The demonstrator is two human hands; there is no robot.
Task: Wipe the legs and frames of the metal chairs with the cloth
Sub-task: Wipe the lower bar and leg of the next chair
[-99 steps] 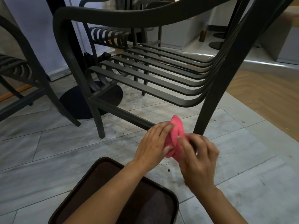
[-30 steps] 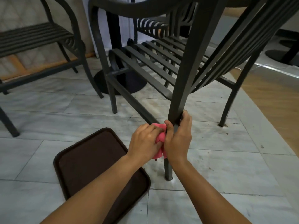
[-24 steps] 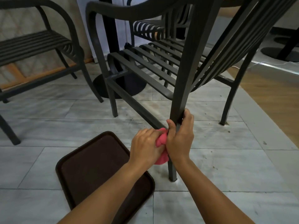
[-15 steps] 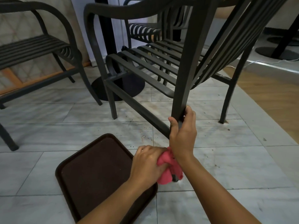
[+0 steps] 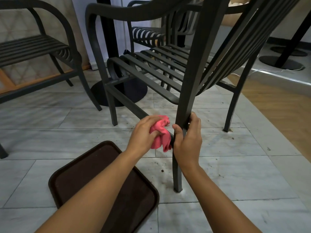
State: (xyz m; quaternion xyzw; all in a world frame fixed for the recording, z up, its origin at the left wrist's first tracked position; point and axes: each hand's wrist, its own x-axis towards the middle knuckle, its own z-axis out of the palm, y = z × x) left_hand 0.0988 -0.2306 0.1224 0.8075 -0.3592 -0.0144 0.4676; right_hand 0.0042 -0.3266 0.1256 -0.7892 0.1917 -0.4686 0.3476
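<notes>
A: Two hands at one chair (image 5: 168, 68); what does each do?

B: The left hand (image 5: 144, 132) bunches the cloth (image 5: 160, 134) against the near side rail (image 5: 133, 106), beside the near leg (image 5: 185, 98). The right hand (image 5: 188, 142) wraps that leg, thumb in front.

A: How will they handle?

B: The cloth looks soft and light, best kept wadded in the palm. The leg looks stiff and smooth; I'd grip it low to steady the chair.

A: And nearby?

B: A tray (image 5: 104, 187) on the floor (image 5: 235, 174), left of the leg.

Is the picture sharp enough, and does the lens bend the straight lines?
Head view: the pink cloth and the chair leg are sharp; floor tile lines curve toward the edges, a wide-angle effect; light is soft, shadows faint.
</notes>
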